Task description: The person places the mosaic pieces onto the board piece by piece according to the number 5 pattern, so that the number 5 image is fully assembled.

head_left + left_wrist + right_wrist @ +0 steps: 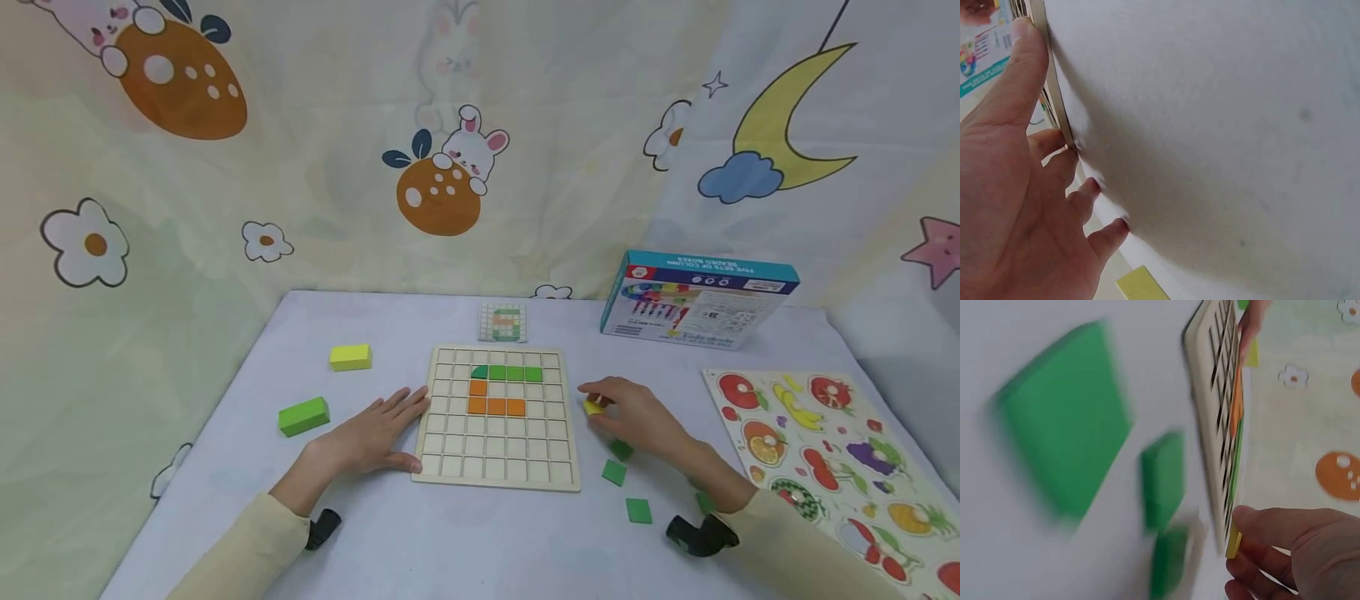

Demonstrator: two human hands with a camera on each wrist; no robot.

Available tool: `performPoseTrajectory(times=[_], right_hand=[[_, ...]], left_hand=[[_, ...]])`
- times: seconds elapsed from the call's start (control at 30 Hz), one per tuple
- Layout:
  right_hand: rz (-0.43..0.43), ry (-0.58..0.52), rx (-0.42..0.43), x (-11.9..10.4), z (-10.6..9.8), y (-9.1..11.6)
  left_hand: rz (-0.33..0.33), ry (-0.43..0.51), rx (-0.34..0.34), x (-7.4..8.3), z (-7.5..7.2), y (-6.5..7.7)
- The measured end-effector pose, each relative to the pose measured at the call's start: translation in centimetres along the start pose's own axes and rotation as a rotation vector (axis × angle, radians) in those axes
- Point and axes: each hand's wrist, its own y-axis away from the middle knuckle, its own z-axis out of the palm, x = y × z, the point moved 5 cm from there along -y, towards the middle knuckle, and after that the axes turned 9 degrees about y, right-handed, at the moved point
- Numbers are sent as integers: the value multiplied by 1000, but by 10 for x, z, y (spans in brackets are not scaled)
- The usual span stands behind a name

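A wooden grid board (495,471) lies mid-table. Across its upper rows runs a line of light green tiles (515,373) with a dark green curved-edge tile (480,372) at the left end; orange tiles (497,407) form an L beneath. My left hand (375,433) rests against the board's left edge, fingers and thumb spread along it. Just right of the board, my right hand (637,412) pinches a small yellow tile (1233,542) between thumb and fingers. Loose dark green tiles (639,511) lie on the table below that hand, some partly hidden by the forearm.
Behind the board is a small pattern card (503,322). To the left are a yellow block (350,357) and a green block (303,416). A printed box (697,300) stands at the back right, with a fruit-picture sheet (817,517) along the right side.
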Motion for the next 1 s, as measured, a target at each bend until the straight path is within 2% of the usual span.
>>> performPoseTrajectory(times=[0.17,0.33,0.83,1.0], right_hand=[[-8,-19,-4,-41,17,-24],[2,-11,6,-61,30,-39],[33,-65,44,-68,35,-43],[42,-68,13,-60,25,-38]], left_hand=[[6,21,-3,0,1,0],[-6,19,-2,-1,2,-2],[-13,-16,-2,-1,0,-2],[-8,-22,0,-1,1,-2]])
